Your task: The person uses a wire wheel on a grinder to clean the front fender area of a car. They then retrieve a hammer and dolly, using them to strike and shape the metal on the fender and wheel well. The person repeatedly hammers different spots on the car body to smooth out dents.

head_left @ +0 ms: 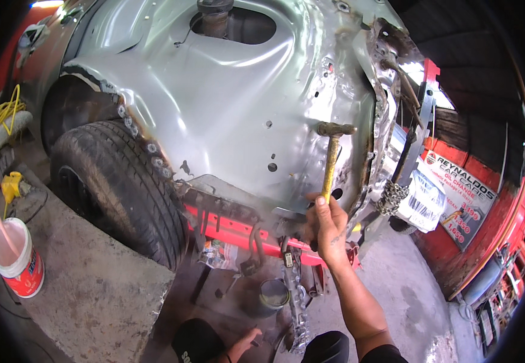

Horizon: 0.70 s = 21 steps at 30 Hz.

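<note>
My right hand [327,225] is wrapped round the yellowish, worn handle of a hammer [330,163]. The hammer stands nearly upright, its rusty head in front of the bare silver body panel [226,115]; whether it touches the metal I cannot tell. This panel has small holes, dents and a ragged, welded edge on its right. Low down between my dark-clothed knees, my left hand [245,346] is curled, with a small dark thing at its fingers that I cannot make out.
A black tyre [120,187] stands left of the panel, beside a concrete block [105,290]. A red-and-white bucket [20,260] and a yellow power tool [11,186] are farther left. Below are a red beam [232,232], a dark can [273,294] and a perforated metal strip [297,302]. A chain [391,198] hangs right.
</note>
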Tool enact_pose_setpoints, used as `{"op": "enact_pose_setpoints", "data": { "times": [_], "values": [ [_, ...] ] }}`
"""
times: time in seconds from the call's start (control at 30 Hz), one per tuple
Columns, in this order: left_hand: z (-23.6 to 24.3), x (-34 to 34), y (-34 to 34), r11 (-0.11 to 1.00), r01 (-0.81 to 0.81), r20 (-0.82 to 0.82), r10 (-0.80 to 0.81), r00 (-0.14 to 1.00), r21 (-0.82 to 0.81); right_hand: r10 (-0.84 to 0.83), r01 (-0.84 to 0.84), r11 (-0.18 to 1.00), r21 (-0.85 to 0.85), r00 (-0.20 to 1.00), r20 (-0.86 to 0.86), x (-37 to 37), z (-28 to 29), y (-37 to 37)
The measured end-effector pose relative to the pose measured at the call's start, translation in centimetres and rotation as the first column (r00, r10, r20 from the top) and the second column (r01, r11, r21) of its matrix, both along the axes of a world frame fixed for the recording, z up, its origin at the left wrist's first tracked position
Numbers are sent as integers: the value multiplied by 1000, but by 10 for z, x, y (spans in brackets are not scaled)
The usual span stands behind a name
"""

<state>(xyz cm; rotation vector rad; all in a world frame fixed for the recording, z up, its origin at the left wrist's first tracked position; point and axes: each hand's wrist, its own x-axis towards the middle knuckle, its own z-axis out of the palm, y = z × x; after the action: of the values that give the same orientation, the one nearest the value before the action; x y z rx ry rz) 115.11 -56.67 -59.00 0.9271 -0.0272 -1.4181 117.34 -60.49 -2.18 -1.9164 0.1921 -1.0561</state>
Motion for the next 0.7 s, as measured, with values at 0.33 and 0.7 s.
{"op": "enact_pose_setpoints", "data": {
  "times": [0.33, 0.7],
  "values": [
    [34, 1, 8, 995, -92, 60, 91, 994, 29, -100, 95, 992, -79, 993, -66, -10, 9, -14],
    [-17, -3, -13, 978, -207, 84, 204, 975, 24, -99, 94, 990, -103, 994, -47, -8, 7, -15]
  ]
}}
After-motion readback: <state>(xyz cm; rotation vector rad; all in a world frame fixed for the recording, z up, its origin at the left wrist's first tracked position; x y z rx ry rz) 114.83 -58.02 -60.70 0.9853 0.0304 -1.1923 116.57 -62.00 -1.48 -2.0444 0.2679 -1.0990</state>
